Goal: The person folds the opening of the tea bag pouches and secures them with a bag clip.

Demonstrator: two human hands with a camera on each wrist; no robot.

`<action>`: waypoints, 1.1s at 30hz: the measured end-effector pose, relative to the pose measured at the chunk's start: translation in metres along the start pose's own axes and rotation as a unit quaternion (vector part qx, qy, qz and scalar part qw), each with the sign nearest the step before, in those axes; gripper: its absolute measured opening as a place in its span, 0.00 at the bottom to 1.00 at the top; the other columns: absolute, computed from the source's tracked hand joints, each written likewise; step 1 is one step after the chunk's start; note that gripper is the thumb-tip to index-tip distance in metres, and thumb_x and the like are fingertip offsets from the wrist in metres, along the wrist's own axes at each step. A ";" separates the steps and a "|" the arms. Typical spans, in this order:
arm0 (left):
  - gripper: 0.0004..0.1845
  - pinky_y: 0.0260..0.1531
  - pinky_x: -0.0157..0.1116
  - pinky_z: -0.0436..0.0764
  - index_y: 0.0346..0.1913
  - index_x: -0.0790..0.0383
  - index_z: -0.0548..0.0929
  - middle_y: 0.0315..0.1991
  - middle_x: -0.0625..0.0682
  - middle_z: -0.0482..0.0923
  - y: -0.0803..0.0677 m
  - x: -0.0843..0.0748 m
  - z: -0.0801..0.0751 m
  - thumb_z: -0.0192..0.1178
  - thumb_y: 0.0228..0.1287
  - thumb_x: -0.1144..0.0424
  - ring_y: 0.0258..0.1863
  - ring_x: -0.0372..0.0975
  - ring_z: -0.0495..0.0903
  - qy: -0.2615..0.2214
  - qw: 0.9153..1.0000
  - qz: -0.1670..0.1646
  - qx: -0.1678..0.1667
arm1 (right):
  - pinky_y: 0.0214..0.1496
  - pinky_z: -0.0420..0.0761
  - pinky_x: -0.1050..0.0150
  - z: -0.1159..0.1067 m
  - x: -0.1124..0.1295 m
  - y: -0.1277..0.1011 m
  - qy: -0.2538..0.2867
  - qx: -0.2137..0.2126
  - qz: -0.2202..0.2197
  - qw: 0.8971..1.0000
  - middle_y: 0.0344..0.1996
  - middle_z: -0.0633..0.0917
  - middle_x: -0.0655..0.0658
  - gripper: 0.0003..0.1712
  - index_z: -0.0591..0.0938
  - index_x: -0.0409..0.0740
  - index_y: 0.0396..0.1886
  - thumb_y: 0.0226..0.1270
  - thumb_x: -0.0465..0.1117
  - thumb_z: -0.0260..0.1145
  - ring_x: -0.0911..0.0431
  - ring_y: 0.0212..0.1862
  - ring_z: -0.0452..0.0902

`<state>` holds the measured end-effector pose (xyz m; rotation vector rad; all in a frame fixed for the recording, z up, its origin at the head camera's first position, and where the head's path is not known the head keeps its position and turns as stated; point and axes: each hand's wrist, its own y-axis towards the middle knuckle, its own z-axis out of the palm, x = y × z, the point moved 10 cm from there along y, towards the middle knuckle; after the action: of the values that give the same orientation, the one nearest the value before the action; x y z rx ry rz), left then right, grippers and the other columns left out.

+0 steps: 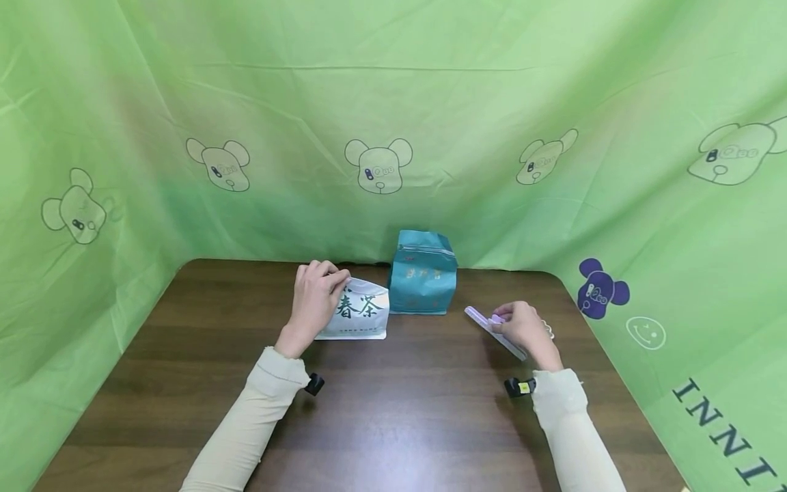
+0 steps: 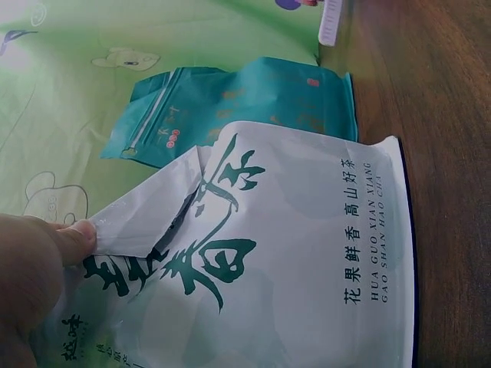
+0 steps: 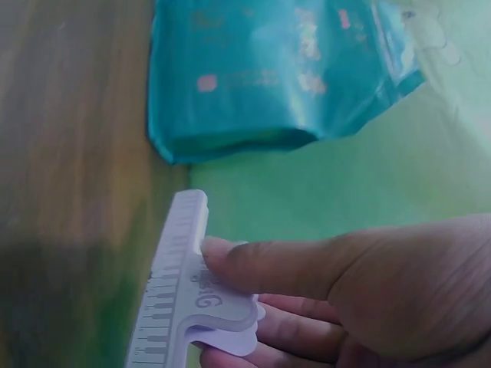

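My left hand [image 1: 316, 294] pinches the top of a white tea bag [image 1: 363, 314] with green lettering, which stands on the table. In the left wrist view the bag's upper edge is folded over at the corner, and the thumb [image 2: 77, 241] presses on that fold. On the right, my right hand [image 1: 522, 326] holds a pale purple sealing clip [image 1: 499, 335] by its handles, thumb on one side and fingers on the other. Ruler-like marks run along the clip's long bar in the right wrist view. A teal tea bag [image 1: 424, 280] stands upright between the hands, touched by neither.
The brown wooden table [image 1: 381, 424] has rounded far corners. A green curtain [image 1: 381, 102] with bear drawings hangs behind it and along both sides. The teal bag stands close to the curtain, right beside the white bag.
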<state>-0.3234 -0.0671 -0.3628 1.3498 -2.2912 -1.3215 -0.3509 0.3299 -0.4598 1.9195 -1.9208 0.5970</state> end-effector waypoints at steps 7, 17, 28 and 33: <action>0.06 0.41 0.46 0.70 0.41 0.60 0.93 0.33 0.51 0.82 -0.002 0.002 -0.002 0.70 0.65 0.64 0.35 0.47 0.76 -0.001 1.000 -0.003 0.000 | 0.46 0.85 0.53 0.005 0.042 -0.001 0.046 0.023 -0.081 0.995 0.42 0.89 0.30 0.20 0.85 0.26 0.48 0.58 0.34 0.75 0.41 0.45 0.88; 0.05 0.42 0.46 0.70 0.41 0.59 0.93 0.33 0.51 0.82 -0.001 0.001 -0.001 0.70 0.64 0.64 0.35 0.47 0.77 -0.005 1.000 -0.001 -0.004 | 0.40 0.85 0.62 0.015 0.101 0.001 0.092 0.032 -0.193 0.976 0.38 0.90 0.34 0.20 0.86 0.28 0.48 0.56 0.33 0.78 0.48 0.39 0.89; 0.05 0.41 0.46 0.69 0.40 0.59 0.93 0.32 0.50 0.82 -0.002 0.001 0.000 0.71 0.63 0.65 0.34 0.46 0.76 -0.013 1.000 0.003 -0.007 | 0.39 0.85 0.69 0.039 0.141 0.001 0.205 0.048 -0.250 0.945 0.43 0.89 0.34 0.23 0.86 0.31 0.53 0.57 0.32 0.78 0.61 0.39 0.87; 0.05 0.42 0.45 0.69 0.40 0.58 0.92 0.33 0.50 0.81 -0.001 0.002 0.002 0.70 0.64 0.64 0.35 0.47 0.77 -0.010 1.000 0.001 -0.002 | 0.40 0.85 0.68 0.041 0.154 0.003 0.232 0.041 -0.263 0.936 0.43 0.89 0.32 0.22 0.86 0.30 0.53 0.58 0.32 0.77 0.61 0.38 0.87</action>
<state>-0.3251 -0.0674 -0.3658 1.3388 -2.3004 -1.3443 -0.3537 0.1777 -0.4131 1.9983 -1.0517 0.8665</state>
